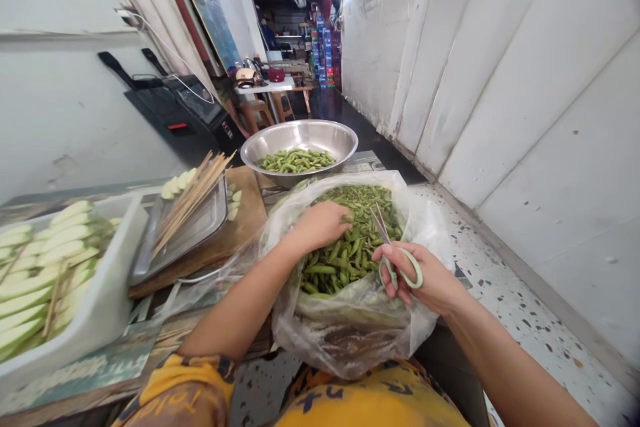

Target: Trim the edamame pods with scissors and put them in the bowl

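Two hands worked at the plastic bag. Right hand was wrapped round the scissors over its right side; blades parted, tips forward-left, long axis diagonal. Left hand was among the green pods, pinch unclear. Likely pod-picking step; next called for pod to blades.

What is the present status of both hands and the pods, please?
Left hand at pods. Right hand holding scissors. Pods in open plastic bag; no obstruction seen.
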A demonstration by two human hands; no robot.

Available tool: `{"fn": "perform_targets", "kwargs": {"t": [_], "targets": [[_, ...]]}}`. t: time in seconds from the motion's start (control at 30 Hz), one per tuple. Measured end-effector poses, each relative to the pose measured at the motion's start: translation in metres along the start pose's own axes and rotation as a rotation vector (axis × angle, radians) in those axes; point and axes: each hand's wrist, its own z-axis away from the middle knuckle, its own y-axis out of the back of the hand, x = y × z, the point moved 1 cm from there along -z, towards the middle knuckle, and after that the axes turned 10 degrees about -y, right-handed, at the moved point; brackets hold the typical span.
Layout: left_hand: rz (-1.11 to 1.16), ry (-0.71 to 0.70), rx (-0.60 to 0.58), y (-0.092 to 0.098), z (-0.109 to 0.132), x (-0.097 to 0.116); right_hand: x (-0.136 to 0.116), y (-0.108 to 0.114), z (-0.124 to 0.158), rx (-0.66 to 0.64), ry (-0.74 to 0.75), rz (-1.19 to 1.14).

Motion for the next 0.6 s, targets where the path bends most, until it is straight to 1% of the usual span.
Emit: {"fn": "perform_targets", "kwargs": {"t": [0.1, 0.17, 0.23, 0.33, 0.43, 0.6], "targets": [[0.331, -0.061, 0.093, 0.005, 0.001, 0.007, 0.0, 0.0, -0.001, -0.009, -0.009, 0.017], [0.496, -0.034, 0.121, 0.009, 0.003, 0.013, 0.0, -0.001, -0.002, -0.001, -0.012, 0.037], [0.599, 0.015, 0.111, 0.012, 0.005, 0.018, 0.001, -0.002, -0.003, 0.015, -0.012, 0.061], [0.676, 0.018, 0.09, 0.012, 0.006, 0.022, 0.001, -0.004, -0.003, 0.014, -0.005, 0.105], [0.683, 0.003, 0.072, 0.01, 0.006, 0.02, 0.001, -0.005, -0.002, 0.001, 0.0, 0.126], [0.68, -0.003, 0.051, 0.007, 0.005, 0.017, 0.001, -0.005, -0.001, 0.015, 0.005, 0.118]]}}
